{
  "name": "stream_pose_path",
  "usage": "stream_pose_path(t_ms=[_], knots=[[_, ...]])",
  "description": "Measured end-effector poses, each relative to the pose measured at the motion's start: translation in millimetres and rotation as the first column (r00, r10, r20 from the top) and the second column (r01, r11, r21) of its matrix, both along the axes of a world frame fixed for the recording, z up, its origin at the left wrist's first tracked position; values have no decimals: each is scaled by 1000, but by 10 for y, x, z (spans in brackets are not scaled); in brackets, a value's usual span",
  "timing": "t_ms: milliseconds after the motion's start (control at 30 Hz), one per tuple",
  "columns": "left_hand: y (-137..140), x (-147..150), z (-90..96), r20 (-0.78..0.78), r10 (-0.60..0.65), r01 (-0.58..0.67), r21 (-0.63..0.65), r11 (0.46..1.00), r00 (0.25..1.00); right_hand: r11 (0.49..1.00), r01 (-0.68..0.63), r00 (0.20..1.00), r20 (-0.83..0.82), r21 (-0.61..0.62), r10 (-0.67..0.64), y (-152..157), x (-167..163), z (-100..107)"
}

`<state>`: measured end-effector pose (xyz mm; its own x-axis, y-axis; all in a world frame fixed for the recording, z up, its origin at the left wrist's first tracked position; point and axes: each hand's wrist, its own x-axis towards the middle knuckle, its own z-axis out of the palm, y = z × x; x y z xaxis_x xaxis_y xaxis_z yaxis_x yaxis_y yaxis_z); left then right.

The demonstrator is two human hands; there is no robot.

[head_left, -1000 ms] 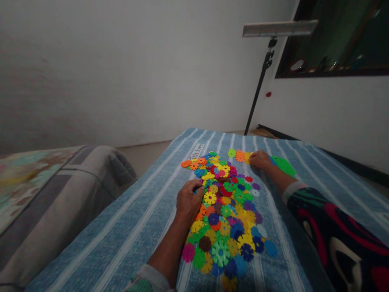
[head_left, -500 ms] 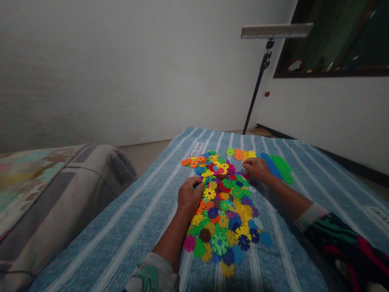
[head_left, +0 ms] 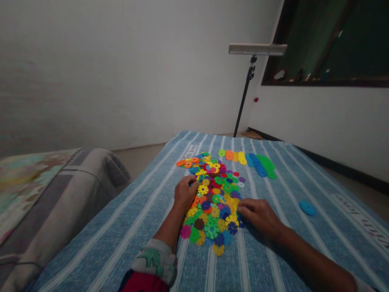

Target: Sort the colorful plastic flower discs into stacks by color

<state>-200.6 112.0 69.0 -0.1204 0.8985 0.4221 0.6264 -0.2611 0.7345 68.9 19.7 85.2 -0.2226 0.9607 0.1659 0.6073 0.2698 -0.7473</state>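
A pile of flower-shaped plastic discs [head_left: 211, 228] in many colours is spread over a striped blue cloth [head_left: 146, 227]. At the left edge of the pile rests my left hand [head_left: 185, 192], a gap showing between thumb and forefinger, with no disc visible between them. My right hand [head_left: 259, 215] is at the right edge, its fingertips pressed together beside yellow and dark blue discs. Whatever those fingers pinch is hidden. Several discs at that edge are partly covered by the right hand.
Beyond the pile lie sorted rows of discs, including a yellow row [head_left: 242, 158], a blue row [head_left: 257, 165] and a green row [head_left: 266, 165]. Light blue discs [head_left: 308, 208] sit at the right. A lamp stand [head_left: 243, 97] rises behind; a draped blanket [head_left: 100, 170] is at left.
My right hand has come back from near the sorted rows to the pile's near right edge. The light blue discs at right now show. The left hand stays in place; the view has shifted slightly.
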Motion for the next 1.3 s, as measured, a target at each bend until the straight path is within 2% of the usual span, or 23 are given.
stream_pose_path(t_ms=[133,233,300,700,867,1100,1300], knots=[[-5,17,26,-27,-4,4,-8,1000,1000,996,82,997,-6,-24,-82,-281,164,-73],[-14,40,36,-54,-2,2,-5,1000,999,984,174,984,-30,-24,-175,-352,228,-144],[-24,54,40,-71,-5,5,4,1000,997,981,191,981,-45,-17,-191,-355,229,-190],[-32,106,69,-170,-111,124,63,990,979,993,115,991,-68,-14,-116,-319,209,-265],[-5,149,66,-240,-93,105,36,994,966,993,113,992,-57,-17,-114,-311,202,-283],[-40,235,170,-352,-61,62,-9,998,934,994,109,993,-39,-11,-109,-303,188,-288],[-23,205,148,-346,-100,118,31,993,933,996,91,995,-26,-16,-91,-306,194,-262]])
